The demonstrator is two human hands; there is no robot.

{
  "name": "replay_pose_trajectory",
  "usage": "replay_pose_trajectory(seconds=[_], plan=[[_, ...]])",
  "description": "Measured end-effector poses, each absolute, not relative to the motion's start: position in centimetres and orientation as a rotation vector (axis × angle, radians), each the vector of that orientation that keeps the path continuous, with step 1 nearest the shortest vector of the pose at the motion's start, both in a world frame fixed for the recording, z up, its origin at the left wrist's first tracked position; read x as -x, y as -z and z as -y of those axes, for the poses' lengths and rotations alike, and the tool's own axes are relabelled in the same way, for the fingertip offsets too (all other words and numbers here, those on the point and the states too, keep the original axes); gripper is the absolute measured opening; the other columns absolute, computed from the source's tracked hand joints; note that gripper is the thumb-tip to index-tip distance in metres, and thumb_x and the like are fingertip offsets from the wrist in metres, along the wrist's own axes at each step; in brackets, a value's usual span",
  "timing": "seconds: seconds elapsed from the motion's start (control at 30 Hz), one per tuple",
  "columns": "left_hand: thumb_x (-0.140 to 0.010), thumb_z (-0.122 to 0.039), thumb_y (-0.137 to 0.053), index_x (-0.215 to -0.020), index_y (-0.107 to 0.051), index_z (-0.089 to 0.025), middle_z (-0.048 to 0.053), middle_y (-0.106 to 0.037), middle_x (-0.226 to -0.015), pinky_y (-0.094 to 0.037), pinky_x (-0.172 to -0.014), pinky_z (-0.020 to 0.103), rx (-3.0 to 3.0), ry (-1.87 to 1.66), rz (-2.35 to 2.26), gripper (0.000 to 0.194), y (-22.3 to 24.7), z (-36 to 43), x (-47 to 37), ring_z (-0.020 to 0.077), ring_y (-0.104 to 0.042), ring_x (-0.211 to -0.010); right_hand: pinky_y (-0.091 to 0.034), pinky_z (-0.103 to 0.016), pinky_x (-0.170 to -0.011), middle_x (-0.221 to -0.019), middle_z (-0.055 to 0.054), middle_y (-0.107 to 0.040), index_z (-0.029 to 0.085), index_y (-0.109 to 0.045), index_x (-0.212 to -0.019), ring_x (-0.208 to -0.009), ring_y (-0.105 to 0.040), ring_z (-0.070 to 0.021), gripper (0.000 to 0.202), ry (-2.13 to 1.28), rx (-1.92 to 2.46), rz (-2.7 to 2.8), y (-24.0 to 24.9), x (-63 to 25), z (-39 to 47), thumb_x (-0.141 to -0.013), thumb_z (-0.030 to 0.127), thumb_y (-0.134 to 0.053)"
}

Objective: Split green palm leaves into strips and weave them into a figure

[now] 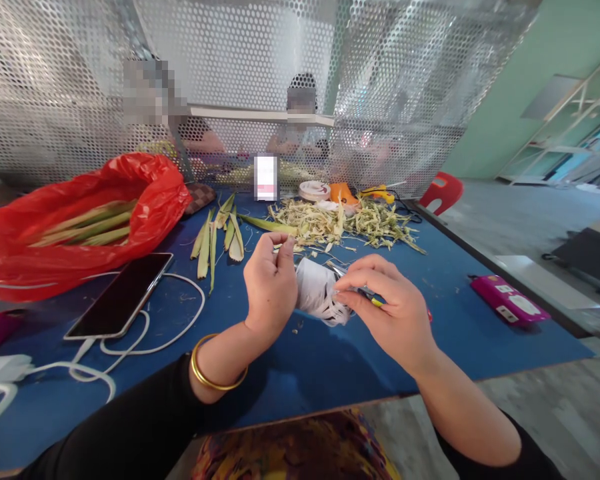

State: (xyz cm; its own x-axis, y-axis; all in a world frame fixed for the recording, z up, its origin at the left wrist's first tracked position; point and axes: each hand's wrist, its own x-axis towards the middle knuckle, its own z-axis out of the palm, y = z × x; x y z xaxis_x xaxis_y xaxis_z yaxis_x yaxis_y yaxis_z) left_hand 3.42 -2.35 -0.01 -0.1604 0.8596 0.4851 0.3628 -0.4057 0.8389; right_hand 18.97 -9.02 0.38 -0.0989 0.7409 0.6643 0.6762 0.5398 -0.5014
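My left hand (271,283) is raised over the table, its thumb and fingers pressed together. Whatever it pinches is too small to make out. To its right, my right hand (393,310) is closed, with thumb and forefinger meeting in a pinch whose contents I cannot make out. A bundle of white strips (317,287) lies between the hands, close to the right fingertips. A slim dark tool with a yellow part (377,303) shows by the right fingers, partly hidden. Behind the hands is a heap of shredded pale-green plant strips (310,220). Several long leaf pieces (213,250) lie to the left.
A red plastic bag (155,190) holding leaf stalks stands at left. Near it lie a phone (123,297) and white cables (195,283). A tape roll (314,191) sits behind the heap. A purple packet (507,300) is at right. Perforated panels (390,87) border the table.
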Motion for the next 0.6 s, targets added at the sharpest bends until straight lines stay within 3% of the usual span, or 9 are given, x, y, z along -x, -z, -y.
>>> replay_pose_trajectory(seconds=[0.3, 0.6], plan=[[-0.087, -0.028, -0.05, -0.085, -0.059, -0.018, -0.005, -0.048, -0.055, -0.031, -0.048, 0.021, -1.742, -1.498, -1.396, 0.013, 0.3, 2.2, -3.5, 0.008, -0.039, -0.048, -0.036, -0.033, -0.075, -0.08, 0.0, -0.055, 0.019, -0.055, -0.075, -0.078, -0.052, -0.0159, 0.013, -0.072, 1.257, 2.104, -1.6, -18.6, 8.9, -0.086, 0.013, -0.057], [-0.086, -0.028, -0.05, -0.085, -0.06, -0.018, -0.006, -0.047, -0.053, -0.031, -0.049, 0.023, -1.73, -1.395, -1.455, 0.014, 0.6, 1.5, -3.4, 0.0081, -0.039, -0.045, -0.036, -0.033, -0.079, -0.081, -0.001, -0.054, 0.02, -0.05, -0.076, -0.083, -0.054, -0.0169, 0.015, -0.055, 1.196, 2.038, -0.7, -18.3, 9.2, -0.086, 0.012, -0.056]])
